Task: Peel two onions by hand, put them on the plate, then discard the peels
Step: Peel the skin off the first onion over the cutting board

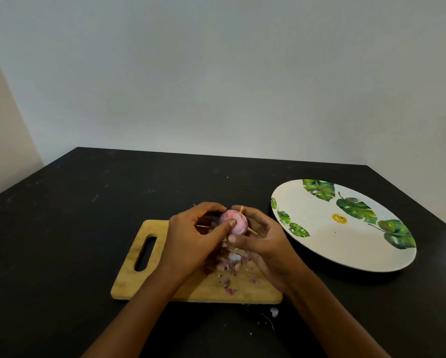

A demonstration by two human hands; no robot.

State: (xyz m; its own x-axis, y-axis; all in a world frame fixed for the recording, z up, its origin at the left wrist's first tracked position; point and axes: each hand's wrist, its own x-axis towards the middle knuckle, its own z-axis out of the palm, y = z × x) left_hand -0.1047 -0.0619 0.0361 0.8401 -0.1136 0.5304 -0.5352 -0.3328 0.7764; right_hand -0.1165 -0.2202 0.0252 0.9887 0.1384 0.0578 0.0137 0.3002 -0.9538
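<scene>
- A pink onion (pixel 233 223) was held just above the cutting board (pixel 129 282), gripped by both hands. The left hand (pixel 191 244) was curled round it with the thumb pressed on its face, and the right hand (pixel 263 241) was cupped against its right side.
- Peels (pixel 232 262) were heaped on the board beneath. No onion was seen on the plate (pixel 320 228) to the right.
- The bared surface was judged slippery: by a hard thumb push the onion could be shot out of the grip onto the table (pixel 61 228).
- A scrap (pixel 274 311) was seen off the board; more peels could be scattered there and missed at discarding.
- A second onion could not be made out.
</scene>
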